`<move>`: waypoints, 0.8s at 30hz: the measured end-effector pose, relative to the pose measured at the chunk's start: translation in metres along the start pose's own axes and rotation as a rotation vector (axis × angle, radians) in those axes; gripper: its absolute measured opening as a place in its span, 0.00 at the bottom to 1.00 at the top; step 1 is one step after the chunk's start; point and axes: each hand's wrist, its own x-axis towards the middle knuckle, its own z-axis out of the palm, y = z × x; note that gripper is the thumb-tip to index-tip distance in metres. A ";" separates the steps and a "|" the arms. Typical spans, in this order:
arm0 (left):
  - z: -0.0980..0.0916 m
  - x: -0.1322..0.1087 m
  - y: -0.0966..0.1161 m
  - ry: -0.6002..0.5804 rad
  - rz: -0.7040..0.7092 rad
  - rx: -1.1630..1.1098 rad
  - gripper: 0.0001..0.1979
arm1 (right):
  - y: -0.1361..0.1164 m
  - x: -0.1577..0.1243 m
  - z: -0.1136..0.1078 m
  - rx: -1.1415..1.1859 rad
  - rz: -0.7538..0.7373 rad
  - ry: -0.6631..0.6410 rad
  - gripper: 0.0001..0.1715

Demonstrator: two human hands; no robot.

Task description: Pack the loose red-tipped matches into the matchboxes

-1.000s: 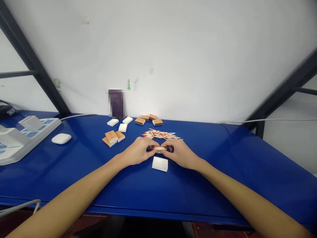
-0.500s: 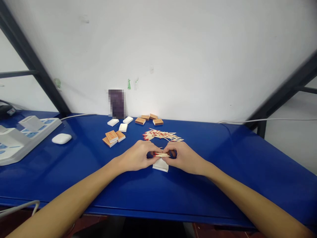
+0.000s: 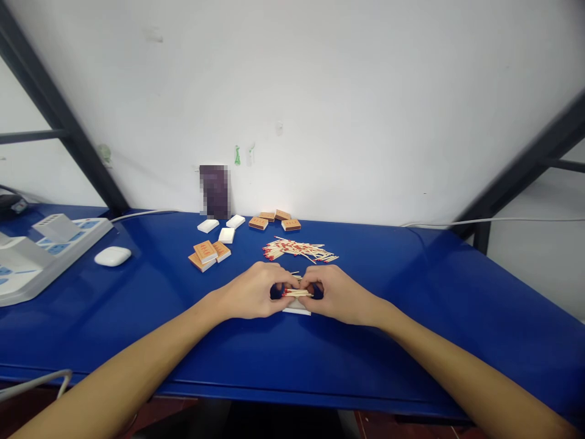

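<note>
Between my two hands lies a small bundle of matches (image 3: 298, 292), red heads to the left. My left hand (image 3: 258, 289) pinches the head end with thumb and fingers. At the plain end, my right hand (image 3: 340, 296) has its thumb and fingers closed on the same bundle. Directly below the matches is a white matchbox tray (image 3: 297, 311) on the table, mostly covered by my fingers and the bundle. Just beyond my hands a loose pile of red-tipped matches (image 3: 299, 249) is spread out.
Several orange matchboxes (image 3: 258, 224) stand near the wall, and more orange matchboxes (image 3: 205, 251) are stacked at left beside white trays (image 3: 226, 235). Farther left are a white earphone case (image 3: 112, 256) and a power strip (image 3: 86, 238). Everything is on a blue table (image 3: 388, 366).
Both hands have lowered the match bundle slightly toward me, and it now covers more of the white tray. The pile and matchboxes stay where they were.
</note>
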 end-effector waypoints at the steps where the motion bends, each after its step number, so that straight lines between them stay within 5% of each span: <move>1: 0.000 0.000 0.000 0.004 0.001 -0.005 0.10 | 0.001 0.000 0.000 -0.007 -0.002 -0.002 0.03; 12: -0.002 0.001 0.001 -0.012 -0.010 -0.051 0.09 | 0.001 -0.001 -0.004 -0.056 -0.013 -0.037 0.03; 24: -0.004 -0.003 -0.006 -0.013 -0.001 0.050 0.07 | 0.004 -0.003 -0.020 0.154 0.020 -0.166 0.03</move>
